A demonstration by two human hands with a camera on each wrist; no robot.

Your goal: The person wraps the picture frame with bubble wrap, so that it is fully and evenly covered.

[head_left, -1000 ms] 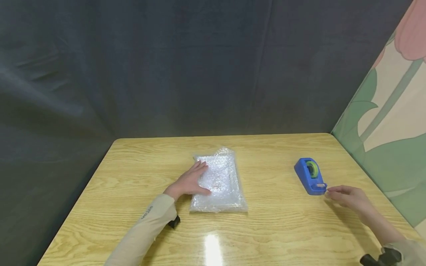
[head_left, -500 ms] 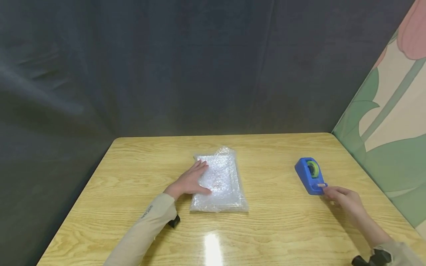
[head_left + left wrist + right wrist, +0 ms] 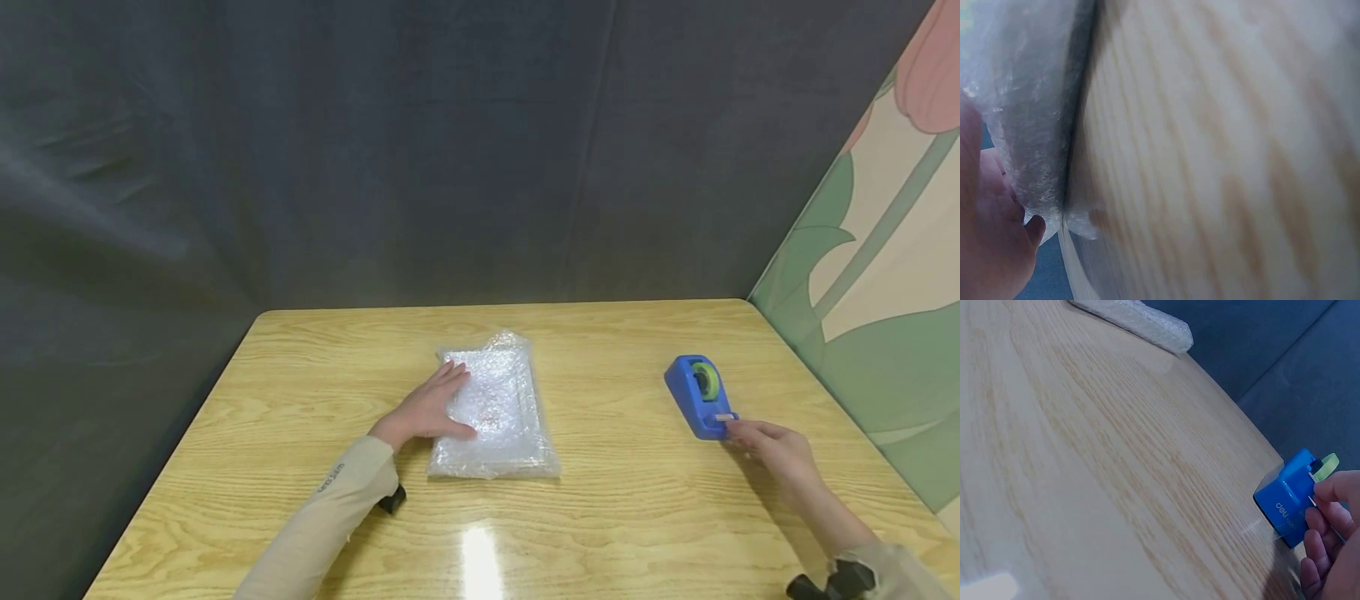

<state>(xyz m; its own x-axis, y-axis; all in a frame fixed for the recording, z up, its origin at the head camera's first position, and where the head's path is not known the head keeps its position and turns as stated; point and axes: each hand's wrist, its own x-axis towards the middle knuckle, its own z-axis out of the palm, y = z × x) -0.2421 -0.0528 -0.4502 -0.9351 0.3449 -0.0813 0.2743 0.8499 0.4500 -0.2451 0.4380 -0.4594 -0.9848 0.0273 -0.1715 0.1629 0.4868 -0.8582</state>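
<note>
A flat, rectangular package in bubble wrap (image 3: pixel 498 408) lies near the middle of the table. My left hand (image 3: pixel 427 412) rests on its left side with the thumb and fingers spread; the left wrist view shows the wrap's edge beside the hand (image 3: pixel 997 231). To the right stands a blue tape dispenser (image 3: pixel 695 398) carrying a yellow-green roll of tape (image 3: pixel 707 382). At its front end, my right hand (image 3: pixel 776 450) pinches the tape's end between thumb and forefinger, seen closer in the right wrist view beside the dispenser (image 3: pixel 1288 500). The clear tape itself is hardly visible.
The wood-grain table (image 3: pixel 615 517) ends at a dark curtain (image 3: pixel 450 167) behind and on the left. A flower-patterned cloth (image 3: pixel 892 333) hangs along the right side.
My right hand has shifted slightly left, closer against the dispenser's front, then held nearly still. The left hand and the package have stayed in place.
</note>
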